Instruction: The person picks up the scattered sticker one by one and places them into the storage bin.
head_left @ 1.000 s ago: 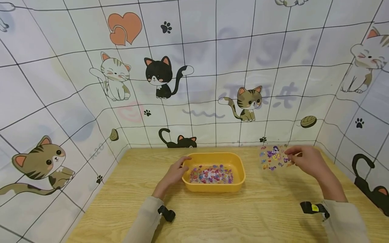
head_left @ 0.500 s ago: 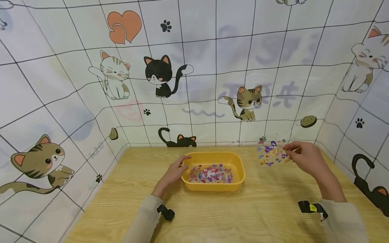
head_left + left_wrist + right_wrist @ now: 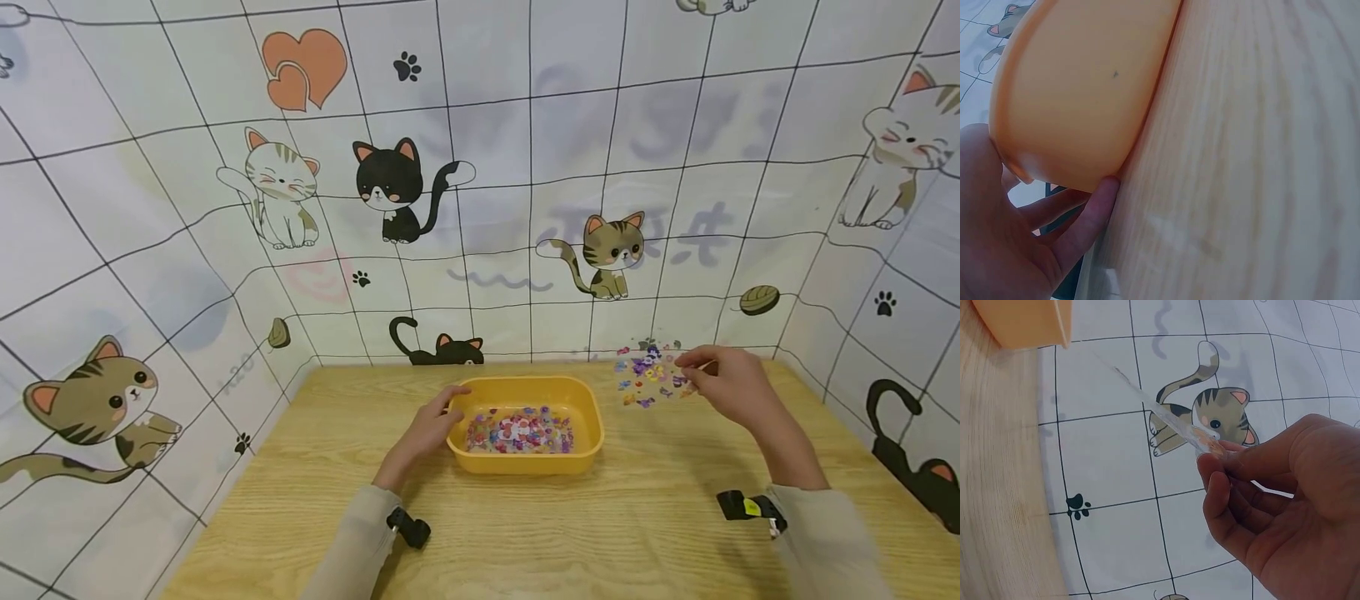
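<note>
My right hand (image 3: pixel 727 385) pinches the edge of a thin clear sticker sheet (image 3: pixel 647 365) dotted with small purple, yellow and pink pictures. It is held up to the right of a yellow plastic basin (image 3: pixel 525 463). In the right wrist view the sheet (image 3: pixel 1163 415) appears almost edge-on, its corner between thumb and fingers. My left hand (image 3: pixel 426 425) grips the basin's left end. From the left wrist, fingers (image 3: pixel 1088 219) press the outer wall low down, while the thumb is hidden behind the rim. Similar colourful stickers (image 3: pixel 519 430) lie inside the basin.
A wood-grain table (image 3: pixel 540 533) carries the basin. Behind it and at both sides hangs a white gridded sheet (image 3: pixel 495 217) printed with cartoon cats. Small black cameras (image 3: pixel 408 528) are strapped to both wrists.
My right hand has moved left toward the basin, rising slightly at first, with the sticker sheet still pinched. The left hand and basin have stayed in place.
</note>
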Tool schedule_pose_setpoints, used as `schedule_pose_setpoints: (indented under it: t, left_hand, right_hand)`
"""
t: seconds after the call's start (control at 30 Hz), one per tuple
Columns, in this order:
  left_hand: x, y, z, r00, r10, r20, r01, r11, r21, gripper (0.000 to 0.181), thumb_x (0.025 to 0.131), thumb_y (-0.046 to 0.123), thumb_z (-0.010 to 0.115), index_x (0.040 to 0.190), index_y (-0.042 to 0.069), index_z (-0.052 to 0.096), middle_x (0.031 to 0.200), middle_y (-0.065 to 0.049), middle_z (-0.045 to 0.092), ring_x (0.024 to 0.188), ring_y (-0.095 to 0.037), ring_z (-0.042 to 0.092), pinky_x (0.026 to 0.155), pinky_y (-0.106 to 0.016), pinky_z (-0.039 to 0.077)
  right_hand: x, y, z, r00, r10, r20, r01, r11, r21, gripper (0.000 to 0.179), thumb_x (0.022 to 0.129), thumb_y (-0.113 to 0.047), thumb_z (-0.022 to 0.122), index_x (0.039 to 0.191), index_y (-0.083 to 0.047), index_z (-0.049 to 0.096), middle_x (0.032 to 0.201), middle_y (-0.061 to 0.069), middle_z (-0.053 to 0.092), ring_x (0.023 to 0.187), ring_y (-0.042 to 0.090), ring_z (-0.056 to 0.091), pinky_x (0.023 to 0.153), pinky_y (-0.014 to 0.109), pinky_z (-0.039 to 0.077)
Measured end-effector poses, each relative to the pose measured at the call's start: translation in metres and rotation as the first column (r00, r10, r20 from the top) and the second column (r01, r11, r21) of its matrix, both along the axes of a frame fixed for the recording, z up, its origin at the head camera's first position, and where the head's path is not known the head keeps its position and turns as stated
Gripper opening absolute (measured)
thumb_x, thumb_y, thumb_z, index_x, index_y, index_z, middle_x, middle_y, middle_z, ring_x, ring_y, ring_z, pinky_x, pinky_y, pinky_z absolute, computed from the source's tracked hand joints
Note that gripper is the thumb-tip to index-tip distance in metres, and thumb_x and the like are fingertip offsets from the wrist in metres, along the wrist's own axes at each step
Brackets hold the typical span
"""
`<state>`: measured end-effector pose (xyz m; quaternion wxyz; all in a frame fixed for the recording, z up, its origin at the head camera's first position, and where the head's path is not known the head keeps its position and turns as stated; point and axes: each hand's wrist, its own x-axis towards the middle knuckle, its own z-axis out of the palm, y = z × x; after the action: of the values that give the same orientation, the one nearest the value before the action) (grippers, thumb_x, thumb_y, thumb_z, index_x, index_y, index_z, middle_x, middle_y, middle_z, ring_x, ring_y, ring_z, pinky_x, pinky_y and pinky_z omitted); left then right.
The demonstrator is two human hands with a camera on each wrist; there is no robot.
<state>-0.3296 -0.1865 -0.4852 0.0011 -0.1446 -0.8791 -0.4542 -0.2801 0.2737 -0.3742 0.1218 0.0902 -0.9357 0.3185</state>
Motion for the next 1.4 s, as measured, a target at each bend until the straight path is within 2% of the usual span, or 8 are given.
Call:
schedule_pose_setpoints:
  t: [0.43, 0.57, 0.8, 0.93, 1.17, 1.4]
  left_hand:
    - [-0.001, 0.001, -0.001, 1.000, -0.009, -0.002, 0.009, 1.000, -0.002, 0.043, 0.103, 0.017, 0.052, 0.145, 0.019, 0.056, 0.160, -0.011, 0.047, 0.143, -0.038, 0.048, 0.116, -0.058, 0.041]
    - [0.000, 0.001, 0.000, 1.000, -0.008, 0.003, 0.008, 1.000, -0.001, 0.043, 0.103, 0.017, 0.052, 0.146, 0.019, 0.056, 0.160, -0.011, 0.047, 0.145, -0.038, 0.047, 0.117, -0.058, 0.040]
    - [0.000, 0.001, 0.000, 1.000, -0.008, -0.002, 0.008, 1.000, -0.004, 0.043, 0.102, 0.017, 0.052, 0.145, 0.018, 0.056, 0.159, -0.012, 0.048, 0.142, -0.038, 0.049, 0.115, -0.059, 0.041]
    - [0.000, 0.001, -0.001, 1.000, -0.007, -0.001, 0.007, 1.000, -0.010, 0.044, 0.102, 0.017, 0.052, 0.146, 0.018, 0.056, 0.160, -0.012, 0.048, 0.141, -0.038, 0.050, 0.115, -0.058, 0.042]
    - [0.001, 0.001, 0.000, 1.000, 0.003, 0.000, -0.003, 1.000, -0.012, 0.043, 0.102, 0.017, 0.052, 0.145, 0.019, 0.057, 0.159, -0.011, 0.049, 0.141, -0.038, 0.050, 0.116, -0.058, 0.041]
    - [0.000, 0.000, 0.000, 1.000, 0.011, 0.008, -0.011, 1.000, -0.011, 0.043, 0.103, 0.019, 0.052, 0.145, 0.021, 0.056, 0.159, -0.009, 0.049, 0.142, -0.038, 0.050, 0.116, -0.058, 0.041]
  right_hand:
    - [-0.004, -0.025, 0.008, 0.999, 0.032, -0.011, -0.032, 0.999, -0.006, 0.023, 0.102, -0.007, 0.058, 0.116, 0.004, 0.072, 0.089, 0.014, 0.075, 0.076, 0.021, 0.066, 0.059, 0.030, 0.048]
    - [-0.006, -0.033, 0.012, 0.999, 0.050, -0.012, -0.050, 0.999, -0.008, 0.023, 0.101, -0.006, 0.058, 0.116, 0.005, 0.072, 0.092, 0.016, 0.075, 0.079, 0.025, 0.069, 0.059, 0.029, 0.049]
    - [-0.011, -0.050, 0.017, 0.996, 0.093, -0.011, -0.094, 0.996, -0.004, 0.022, 0.101, -0.006, 0.060, 0.116, 0.004, 0.072, 0.096, 0.018, 0.075, 0.076, 0.019, 0.068, 0.060, 0.029, 0.051]
    - [-0.013, -0.059, 0.018, 0.992, 0.127, -0.011, -0.127, 0.992, -0.002, 0.021, 0.100, -0.004, 0.060, 0.115, 0.005, 0.072, 0.096, 0.018, 0.076, 0.078, 0.023, 0.070, 0.060, 0.030, 0.051]
    - [-0.018, -0.083, 0.022, 0.980, 0.197, 0.002, -0.197, 0.980, 0.006, 0.018, 0.099, -0.002, 0.060, 0.110, 0.004, 0.073, 0.098, 0.018, 0.075, 0.074, 0.017, 0.068, 0.060, 0.030, 0.052]
    - [-0.027, -0.110, 0.024, 0.953, 0.289, 0.091, -0.290, 0.957, 0.002, 0.023, 0.099, -0.002, 0.056, 0.113, 0.006, 0.073, 0.095, 0.017, 0.073, 0.072, 0.018, 0.068, 0.061, 0.029, 0.052]
